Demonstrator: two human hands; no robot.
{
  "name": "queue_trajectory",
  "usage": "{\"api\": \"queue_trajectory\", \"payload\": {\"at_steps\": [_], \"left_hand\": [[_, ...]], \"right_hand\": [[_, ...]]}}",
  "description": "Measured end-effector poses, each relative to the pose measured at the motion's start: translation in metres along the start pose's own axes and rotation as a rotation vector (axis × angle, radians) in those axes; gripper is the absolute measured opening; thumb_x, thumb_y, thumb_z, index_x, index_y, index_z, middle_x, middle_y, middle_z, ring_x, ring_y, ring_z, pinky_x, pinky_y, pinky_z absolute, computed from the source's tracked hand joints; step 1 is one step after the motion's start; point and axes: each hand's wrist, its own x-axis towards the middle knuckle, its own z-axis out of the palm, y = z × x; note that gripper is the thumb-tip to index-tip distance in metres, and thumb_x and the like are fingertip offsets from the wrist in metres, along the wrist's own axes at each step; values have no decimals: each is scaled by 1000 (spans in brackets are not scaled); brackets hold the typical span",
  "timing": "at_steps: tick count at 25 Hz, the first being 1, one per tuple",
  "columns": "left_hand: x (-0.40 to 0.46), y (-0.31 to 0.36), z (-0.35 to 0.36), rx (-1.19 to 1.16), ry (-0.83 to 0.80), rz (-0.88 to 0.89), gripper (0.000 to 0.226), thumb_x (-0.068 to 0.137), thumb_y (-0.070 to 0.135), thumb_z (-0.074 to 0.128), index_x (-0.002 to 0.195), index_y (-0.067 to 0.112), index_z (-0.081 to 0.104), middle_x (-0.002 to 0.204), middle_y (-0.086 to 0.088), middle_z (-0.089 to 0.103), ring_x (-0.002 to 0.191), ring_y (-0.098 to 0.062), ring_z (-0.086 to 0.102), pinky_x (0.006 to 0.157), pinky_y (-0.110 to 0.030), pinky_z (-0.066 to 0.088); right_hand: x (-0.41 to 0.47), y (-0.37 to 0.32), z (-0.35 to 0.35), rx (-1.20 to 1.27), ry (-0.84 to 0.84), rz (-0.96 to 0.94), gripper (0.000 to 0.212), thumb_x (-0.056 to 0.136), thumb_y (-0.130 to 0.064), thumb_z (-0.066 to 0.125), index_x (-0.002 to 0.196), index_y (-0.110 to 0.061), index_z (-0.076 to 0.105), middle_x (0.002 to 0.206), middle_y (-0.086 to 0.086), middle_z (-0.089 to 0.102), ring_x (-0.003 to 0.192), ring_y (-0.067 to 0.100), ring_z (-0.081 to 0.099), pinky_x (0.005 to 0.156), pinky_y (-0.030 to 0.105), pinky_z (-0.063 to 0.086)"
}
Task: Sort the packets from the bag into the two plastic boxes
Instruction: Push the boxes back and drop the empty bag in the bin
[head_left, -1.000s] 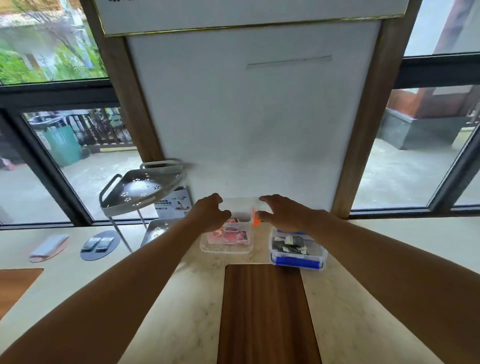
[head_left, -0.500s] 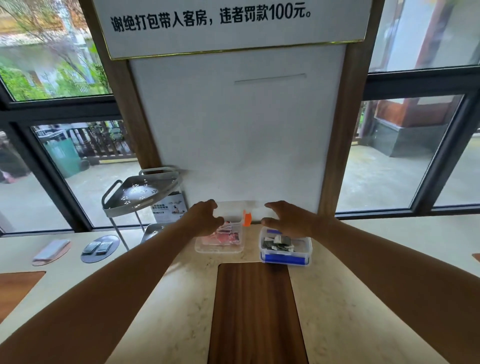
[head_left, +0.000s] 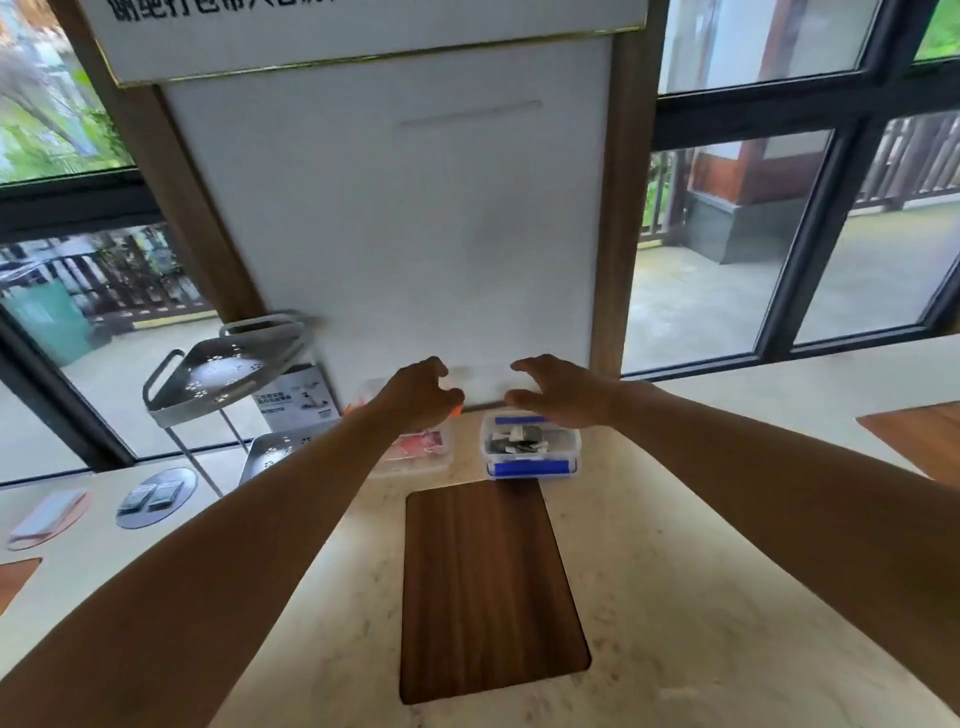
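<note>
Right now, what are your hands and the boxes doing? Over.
Left hand and right hand open, holding nothing, above the boxes. Red packets in clear box, dark packets in blue-clipped box. No bag visible. Nothing in the way.

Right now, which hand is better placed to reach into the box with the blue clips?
The right hand. It hovers open just above the back of the blue-clipped box, while the left hand is over the neighbouring box with red packets.

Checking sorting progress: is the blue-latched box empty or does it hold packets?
Not empty. The blue-latched box sits lidless, with dark and white packets visible inside.
</note>
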Motion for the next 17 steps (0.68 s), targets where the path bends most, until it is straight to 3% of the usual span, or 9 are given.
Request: {"api": "queue_trajectory", "payload": {"at_steps": [1,4,7,8,11,14,17], "left_hand": [[-2,9,15,-8,-37,-2,48,89,36,63,132,17,54,122,-3,64,87,-20,65,73,-27,45],[-8,42,77,22,-178,82,43,91,33,61,127,10,58,125,-12,65,104,-28,64,81,-32,50],[-26,76,147,3,-329,160,23,91,29,61,105,10,62,100,-9,65,90,-25,65,66,-26,46],[-34,85,171,-3,-377,167,24,90,29,63,105,10,63,98,-6,63,92,-25,65,68,-26,47],[-64,108,252,40,-587,182,42,92,33,65,123,4,62,118,-9,65,109,-30,62,90,-35,52],[-106,118,319,130,-783,226,48,92,34,63,130,3,59,131,-18,62,116,-34,59,90,-34,47],[-138,122,369,244,-824,268,54,93,36,60,136,7,49,140,-21,50,124,-39,50,99,-40,42]], "right_hand": [[-12,8,6,35,-6,5,63,96,-54,49,146,-17,42,148,11,49,130,28,51,104,40,45],[-68,47,39,159,47,61,45,98,-42,54,136,-19,53,135,9,61,116,21,60,87,26,50],[-139,103,88,142,43,355,60,98,-51,50,146,-16,43,150,12,46,133,28,48,104,37,43],[-165,119,106,140,9,447,62,97,-52,50,147,-15,42,150,13,44,135,30,45,108,41,40],[-255,153,169,164,-96,694,59,97,-45,54,144,-11,43,147,16,45,133,33,45,109,41,39],[-334,149,231,218,-117,913,61,93,-51,57,139,-13,46,139,14,48,126,33,47,103,42,43],[-370,128,269,256,-29,1020,58,88,-56,60,129,-16,47,127,11,50,115,31,49,96,42,46]]}}
